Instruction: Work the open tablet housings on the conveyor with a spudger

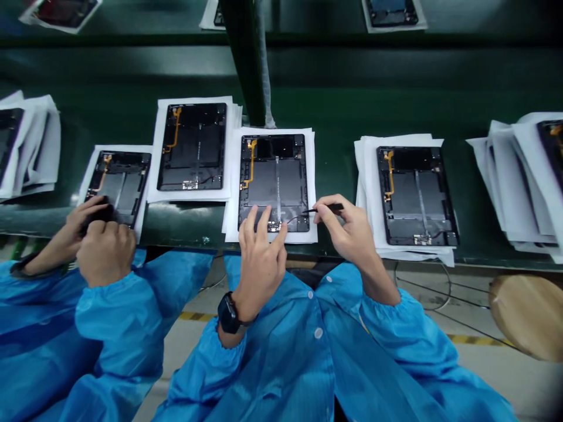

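Note:
In front of me an opened tablet (263, 181) lies on white sheets (310, 176), its dark inside facing up. An orange flex cable (251, 164) runs down its left side and a pale ribbon cable (278, 184) down its middle. My left hand (263, 258) rests with spread fingers on the lower edge, by a small circuit board (275, 226). Black tweezers (329, 208) are pinched in my right hand (347, 228). Their tip points left over the tablet's lower right, near a thin dark wire; contact I cannot tell.
Another opened tablet (417, 193) on sheets stands to the right, and one (192, 146) at the upper left. At far left a co-worker's hands (108, 246) work on a tablet (127, 181). A green post (248, 64) rises behind mine. A round wooden stool (528, 316) is below right.

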`<action>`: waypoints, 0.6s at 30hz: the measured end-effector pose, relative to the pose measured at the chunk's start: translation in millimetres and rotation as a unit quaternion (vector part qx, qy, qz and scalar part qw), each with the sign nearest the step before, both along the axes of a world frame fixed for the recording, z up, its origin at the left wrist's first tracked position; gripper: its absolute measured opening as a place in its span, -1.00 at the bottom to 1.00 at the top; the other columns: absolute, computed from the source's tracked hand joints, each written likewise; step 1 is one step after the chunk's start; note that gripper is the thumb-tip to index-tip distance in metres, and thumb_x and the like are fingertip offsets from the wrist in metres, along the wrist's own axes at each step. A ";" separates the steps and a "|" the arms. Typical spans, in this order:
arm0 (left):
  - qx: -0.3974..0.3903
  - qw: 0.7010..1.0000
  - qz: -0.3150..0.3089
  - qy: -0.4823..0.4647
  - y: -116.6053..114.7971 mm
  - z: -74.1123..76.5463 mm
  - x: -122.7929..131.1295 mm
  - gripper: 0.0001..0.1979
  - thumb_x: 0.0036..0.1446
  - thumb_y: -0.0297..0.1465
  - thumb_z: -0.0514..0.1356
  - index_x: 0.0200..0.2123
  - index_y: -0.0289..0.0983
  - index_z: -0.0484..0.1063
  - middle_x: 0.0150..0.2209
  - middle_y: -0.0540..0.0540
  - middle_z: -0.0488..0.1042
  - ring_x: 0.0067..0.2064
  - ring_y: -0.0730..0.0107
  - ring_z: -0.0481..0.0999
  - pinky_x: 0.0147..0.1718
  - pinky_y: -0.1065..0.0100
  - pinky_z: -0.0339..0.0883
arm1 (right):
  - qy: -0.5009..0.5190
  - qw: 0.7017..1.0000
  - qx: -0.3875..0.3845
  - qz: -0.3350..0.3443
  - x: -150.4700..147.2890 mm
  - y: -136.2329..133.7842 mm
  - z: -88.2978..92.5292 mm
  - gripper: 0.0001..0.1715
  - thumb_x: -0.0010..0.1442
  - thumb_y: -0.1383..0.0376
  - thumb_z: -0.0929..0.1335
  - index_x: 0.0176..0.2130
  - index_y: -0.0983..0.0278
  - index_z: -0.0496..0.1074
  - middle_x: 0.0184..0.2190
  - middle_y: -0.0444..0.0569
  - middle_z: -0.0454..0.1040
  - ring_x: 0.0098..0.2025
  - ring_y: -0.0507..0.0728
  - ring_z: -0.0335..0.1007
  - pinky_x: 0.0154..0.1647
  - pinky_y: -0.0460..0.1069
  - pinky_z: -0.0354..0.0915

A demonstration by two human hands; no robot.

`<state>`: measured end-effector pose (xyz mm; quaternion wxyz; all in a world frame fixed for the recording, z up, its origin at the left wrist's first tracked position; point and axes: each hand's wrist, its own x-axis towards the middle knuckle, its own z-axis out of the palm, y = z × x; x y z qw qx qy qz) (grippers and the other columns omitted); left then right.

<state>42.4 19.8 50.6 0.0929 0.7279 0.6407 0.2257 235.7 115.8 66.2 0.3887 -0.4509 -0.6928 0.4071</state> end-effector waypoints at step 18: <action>0.035 0.975 0.155 -0.153 -1.5 3.4 -87.8 -0.90 0.34 -0.40 0.26 -0.14 -0.19 0.61 0.17 -0.17 0.52 0.24 0.07 0.45 0.26 0.03 0.32 | -0.004 0.998 0.015 0.065 -52.8 -11.7 5.7 -0.86 0.42 0.25 0.42 -0.24 0.20 0.56 -0.32 -0.05 0.60 -0.23 0.16 0.52 -0.16 0.06 0.36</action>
